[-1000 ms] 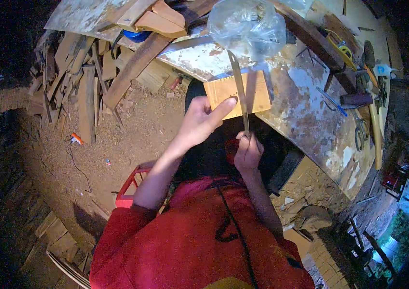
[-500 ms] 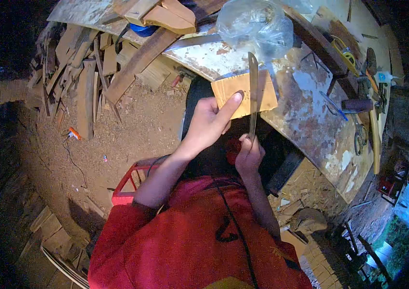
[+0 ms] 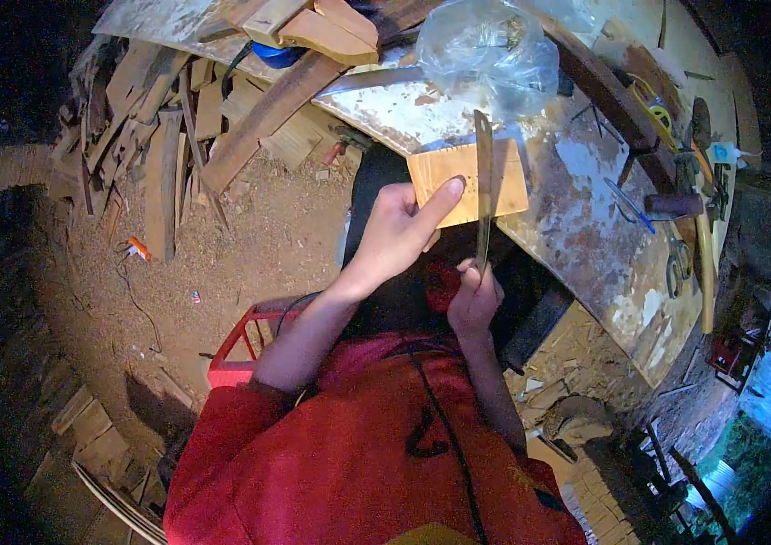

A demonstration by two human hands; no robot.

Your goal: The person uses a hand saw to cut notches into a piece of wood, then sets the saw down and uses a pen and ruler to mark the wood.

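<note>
My left hand [image 3: 395, 238] is closed around the left side of a small flat piece of light wood [image 3: 509, 185], its thumb pressed on the upper face. Small dark marks show on the wood beside the thumb. In my closed right hand [image 3: 474, 300] is a long, narrow knife [image 3: 484, 173] with its tip pointing away from me. The blade runs across the wood's face, right of my left thumb, and its tip reaches past the far edge. My right fingers cover the handle.
Ahead and right stands a worn worktable [image 3: 576, 218] with peeling paint. On it are a clear plastic bag [image 3: 490, 54], a dark beam [image 3: 599, 73], scissors [image 3: 678, 268] and a blue pen [image 3: 635, 209]. Scrap wood [image 3: 163, 182] is piled at left; a red frame [image 3: 240, 350] stands near my left arm.
The wood, the knife and both hands sit slightly lower and to the right in view. The wood has turned a little and lies more level. Both grips are the same.
</note>
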